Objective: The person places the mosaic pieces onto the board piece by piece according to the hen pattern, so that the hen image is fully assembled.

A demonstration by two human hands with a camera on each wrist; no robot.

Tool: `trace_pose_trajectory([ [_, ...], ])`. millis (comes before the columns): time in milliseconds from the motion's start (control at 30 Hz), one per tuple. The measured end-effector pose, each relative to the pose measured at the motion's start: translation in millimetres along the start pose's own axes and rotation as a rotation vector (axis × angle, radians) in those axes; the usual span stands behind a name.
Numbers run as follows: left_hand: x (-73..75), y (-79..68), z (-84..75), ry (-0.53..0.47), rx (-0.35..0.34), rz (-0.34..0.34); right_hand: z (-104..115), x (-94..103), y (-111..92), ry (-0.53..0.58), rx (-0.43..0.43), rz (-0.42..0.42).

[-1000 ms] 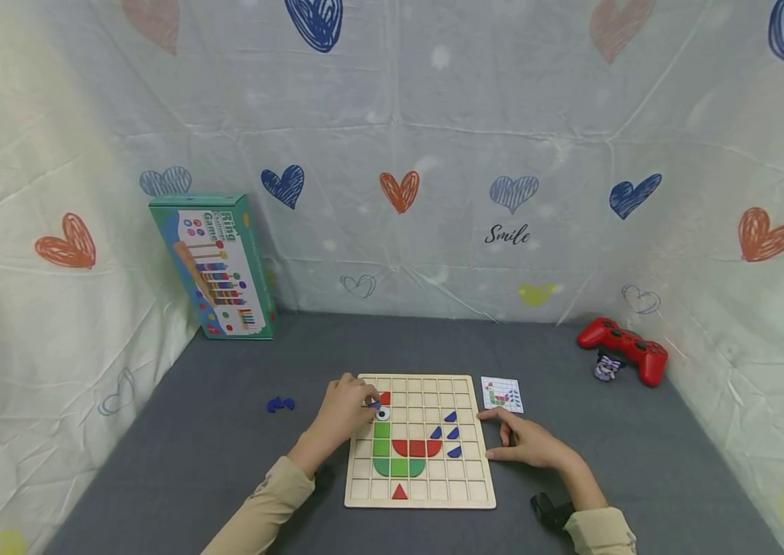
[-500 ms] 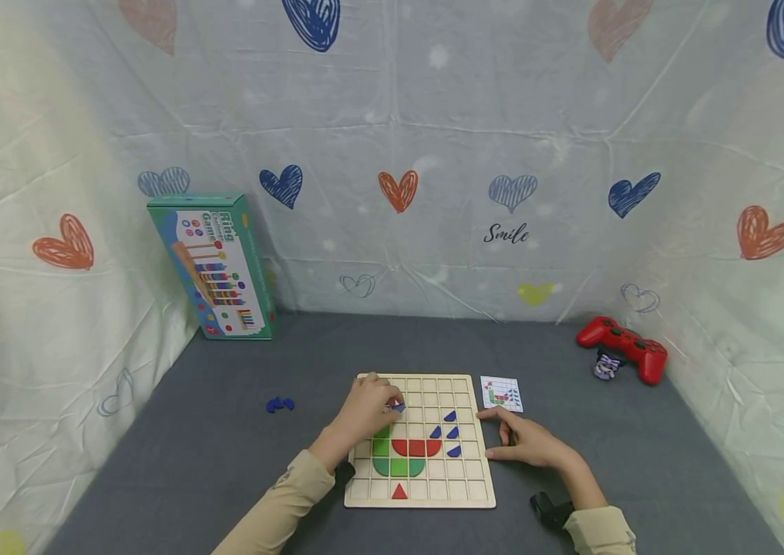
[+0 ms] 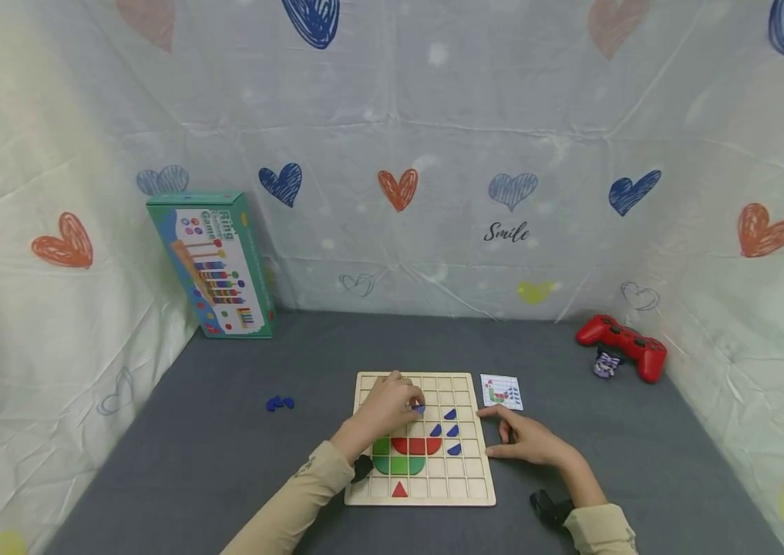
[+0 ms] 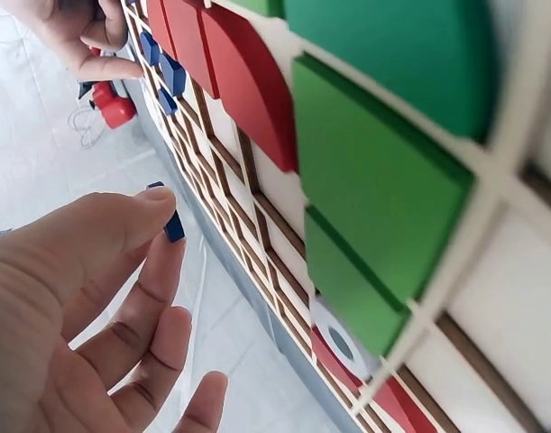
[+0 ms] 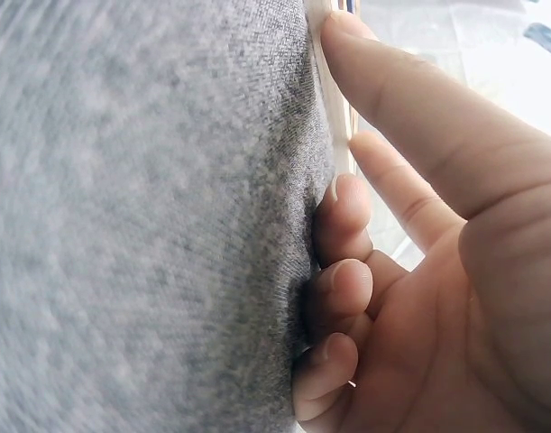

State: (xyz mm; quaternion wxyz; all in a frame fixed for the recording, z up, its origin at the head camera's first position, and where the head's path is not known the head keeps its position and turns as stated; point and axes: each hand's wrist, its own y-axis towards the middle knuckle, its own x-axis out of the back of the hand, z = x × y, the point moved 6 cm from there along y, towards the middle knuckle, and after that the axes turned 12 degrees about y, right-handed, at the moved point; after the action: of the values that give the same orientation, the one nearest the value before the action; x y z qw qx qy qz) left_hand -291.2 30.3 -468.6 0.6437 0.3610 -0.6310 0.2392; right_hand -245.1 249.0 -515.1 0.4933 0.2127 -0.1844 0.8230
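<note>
My left hand (image 3: 385, 406) is over the upper middle of the wooden grid board (image 3: 461, 490), pinching a small blue piece (image 4: 173, 225) between thumb and index finger. The board holds a red row (image 3: 416, 446), green pieces (image 3: 398, 465), a red triangle (image 3: 399, 490) and several blue pieces (image 3: 452, 431) on the right. In the left wrist view a white ring piece (image 4: 341, 341) lies beside the green ones; in the head view my left hand covers it. My right hand (image 3: 533, 443) touches the board's right edge with thumb and index fingertips, its other fingers curled on the cloth.
Several loose blue pieces (image 3: 280, 403) lie left of the board. A pattern card (image 3: 502, 392) is at its upper right. Farther back are a red game controller (image 3: 624, 347), a small figure (image 3: 606, 364) and a green toy box (image 3: 221, 266). Grey cloth (image 3: 225, 462) covers the table.
My left hand has moved rightward across the board with the blue piece, from near the red and white pieces at the left to the upper middle. My right hand has stayed put.
</note>
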Motion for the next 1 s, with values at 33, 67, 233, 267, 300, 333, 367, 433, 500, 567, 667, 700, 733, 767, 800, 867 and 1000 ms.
trace_pose_trajectory([
  [33, -0.8, 1.8, -1.8, 0.000, -0.008, 0.004, -0.2, 0.3, 0.0, -0.002, 0.000, -0.002],
  [67, -1.5, 3.6, -3.6, 0.003, -0.015, 0.010, -0.3, 0.5, 0.0, -0.002, 0.000, -0.004],
  [233, -4.0, 12.0, -12.5, 0.028, -0.047, 0.036, -1.7, 0.3, 0.2, 0.005, -0.006, -0.007],
  [267, -4.2, 13.5, -14.2, 0.033, -0.055, 0.040, -1.7, 0.4, 0.3, 0.007, -0.003, -0.006],
  [300, -4.5, 15.0, -16.0, 0.038, -0.065, 0.043, -1.4, 0.4, 0.2, 0.007, -0.003, -0.005],
  [333, -4.7, 16.5, -17.6, 0.046, -0.072, 0.047, -1.2, 0.3, 0.1, 0.006, -0.002, -0.004],
  [367, -5.4, 17.9, -19.1, 0.054, -0.080, 0.051, -1.0, 0.3, 0.1, 0.004, -0.001, -0.004],
  [433, -6.4, 21.1, -22.0, 0.069, -0.099, 0.055, -0.4, 0.1, -0.1, -0.001, 0.000, -0.001],
  [500, -6.8, 24.4, -25.4, 0.087, -0.114, 0.057, 0.2, -0.3, -0.1, -0.004, 0.002, 0.002],
  [567, -6.9, 28.1, -29.2, 0.095, -0.124, 0.063, 0.6, 0.0, -0.3, -0.002, 0.007, 0.001],
  [667, -6.6, 34.0, -35.9, 0.099, -0.141, 0.065, 1.5, 0.7, -0.8, 0.005, 0.013, 0.003],
  [700, -7.0, 36.0, -38.0, 0.098, -0.145, 0.066, 1.8, 1.0, -0.8, 0.007, 0.014, 0.002],
  [733, -7.5, 38.0, -40.0, 0.097, -0.149, 0.069, 2.1, 1.3, -0.9, 0.008, 0.015, 0.004],
  [767, -7.8, 39.9, -42.0, 0.103, -0.156, 0.071, 2.3, 1.4, -0.9, 0.012, 0.016, 0.006],
  [800, -8.3, 41.7, -43.8, 0.108, -0.162, 0.075, 2.4, 1.4, -0.9, 0.016, 0.015, 0.007],
  [867, -10.0, 45.0, -46.8, 0.119, -0.171, 0.083, 2.9, 1.2, -0.9, 0.023, 0.019, 0.008],
  [1000, -14.7, 51.3, -51.2, 0.126, -0.182, 0.093, 3.8, 0.7, -0.5, 0.035, 0.032, 0.008],
])
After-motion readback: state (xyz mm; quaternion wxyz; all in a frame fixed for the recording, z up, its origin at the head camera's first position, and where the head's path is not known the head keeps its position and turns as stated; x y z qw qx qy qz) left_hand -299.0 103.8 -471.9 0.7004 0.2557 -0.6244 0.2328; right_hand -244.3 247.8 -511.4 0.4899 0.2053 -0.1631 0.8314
